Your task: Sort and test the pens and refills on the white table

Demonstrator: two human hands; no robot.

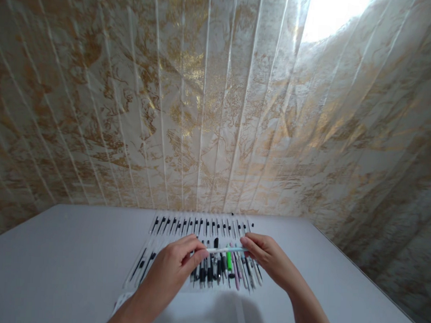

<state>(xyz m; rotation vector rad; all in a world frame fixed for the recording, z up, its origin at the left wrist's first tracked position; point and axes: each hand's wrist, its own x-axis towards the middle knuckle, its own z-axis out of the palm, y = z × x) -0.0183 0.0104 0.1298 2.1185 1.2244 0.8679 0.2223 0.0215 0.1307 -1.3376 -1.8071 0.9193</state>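
A slim white and light-blue pen (226,249) is stretched level between my two hands above the table. My left hand (184,255) pinches its white end between thumb and fingers. At the light-blue end, my right hand (263,251) is closed on it the same way. Below the held pen lie several loose pens in a row, among them a bright green one (229,260), a pink one (236,272) and black ones (209,273). My left hand and forearm hide part of that row.
Along the back of the white table (71,260) runs a row of clear pen pieces with black parts (194,226). More such pieces (143,265) lie left of my left hand. A patterned gold-and-white curtain (189,108) hangs behind the table's far edge.
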